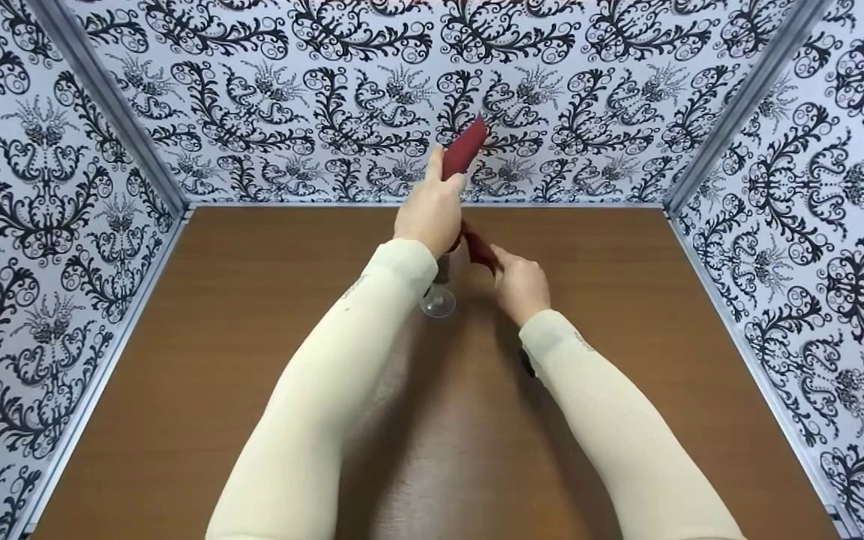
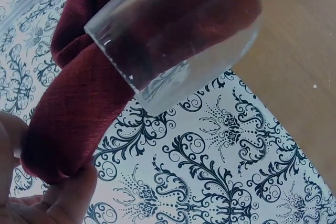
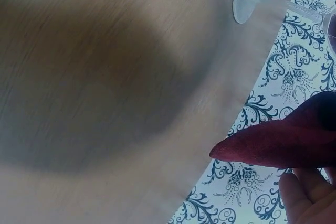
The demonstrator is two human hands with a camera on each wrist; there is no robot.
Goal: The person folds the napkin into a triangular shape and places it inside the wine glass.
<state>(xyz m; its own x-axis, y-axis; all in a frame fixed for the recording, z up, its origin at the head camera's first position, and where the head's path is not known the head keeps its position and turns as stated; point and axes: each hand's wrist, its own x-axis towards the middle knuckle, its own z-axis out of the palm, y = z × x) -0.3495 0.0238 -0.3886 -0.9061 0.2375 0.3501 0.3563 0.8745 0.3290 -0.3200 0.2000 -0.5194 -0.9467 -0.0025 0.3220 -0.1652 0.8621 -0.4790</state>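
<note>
A stemmed wine glass, its clear foot [image 1: 438, 302] on the table, stands mostly hidden behind my left hand and sleeve. Dark red cloth napkin [image 2: 79, 108] fills much of the glass bowl [image 2: 176, 85] and spills over the rim. Above the glass, my left hand [image 1: 432, 210] pinches one folded end of the napkin, whose tip [image 1: 465, 148] points up and away. To the right of the bowl, my right hand [image 1: 523, 289] holds another part of the cloth, a drooping flap [image 1: 479, 251]. In the right wrist view that flap narrows to a tip [image 3: 231, 150], with fingers [image 3: 296, 198] under it.
The brown wooden table [image 1: 267, 300] runs back to a wall [image 1: 342, 97] covered in black-and-white scroll pattern. Similar side panels rise left and right, with grey metal posts [image 1: 113, 112] at the corners. The glass stands near the table's far edge.
</note>
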